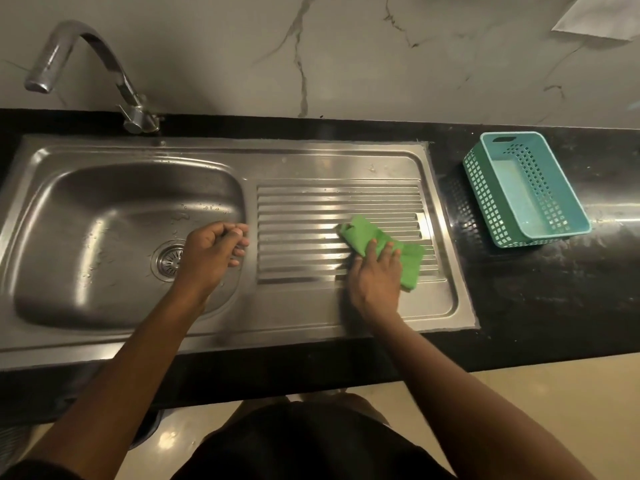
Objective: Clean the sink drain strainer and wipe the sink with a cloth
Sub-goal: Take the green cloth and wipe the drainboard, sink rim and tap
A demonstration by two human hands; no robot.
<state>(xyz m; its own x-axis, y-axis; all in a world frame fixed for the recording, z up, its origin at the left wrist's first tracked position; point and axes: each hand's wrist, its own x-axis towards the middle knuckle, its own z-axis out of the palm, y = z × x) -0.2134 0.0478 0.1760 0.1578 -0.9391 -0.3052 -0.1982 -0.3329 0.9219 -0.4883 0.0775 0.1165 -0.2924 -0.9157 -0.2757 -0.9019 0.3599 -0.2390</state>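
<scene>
A steel sink (104, 202) with a wet basin fills the left of the head view. The round drain strainer (168, 259) sits in the basin floor, partly hidden by my left hand (211, 252). That hand hovers over the basin's right rim with its fingers curled and nothing in it. To the right lies the ribbed drainboard (301, 216). A green cloth (377, 244) is spread on the ribs, and my right hand (375, 278) presses flat on it with fingers spread.
A curved chrome tap (86, 64) rises behind the basin at the back left. An empty teal plastic basket (526, 188) stands on the black counter (554, 289) right of the sink. A marble-patterned wall runs behind.
</scene>
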